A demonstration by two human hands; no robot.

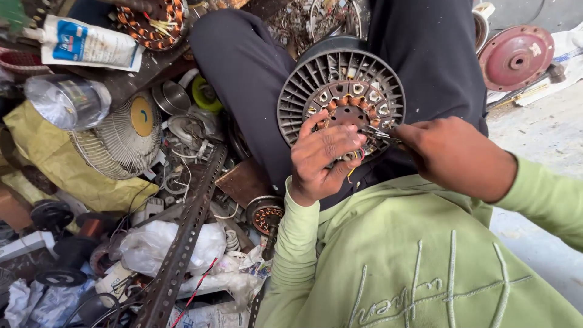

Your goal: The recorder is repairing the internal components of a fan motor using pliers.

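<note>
While the fan motor stator [342, 94] sat propped in the lap, the left hand [323, 157] gripped its near rim. The right hand [450, 152] pinched pliers [378, 133] from the right — jaws at the wires [358, 157], just beside the left fingers.

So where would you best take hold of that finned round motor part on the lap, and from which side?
Probably by the outer finned rim of the motor part, coming from its upper left. That edge is bare, and the fins give fingers purchase. The left hand covers the lower edge, and the right hand works a thin metal tool at the copper windings, which look best avoided.
</note>
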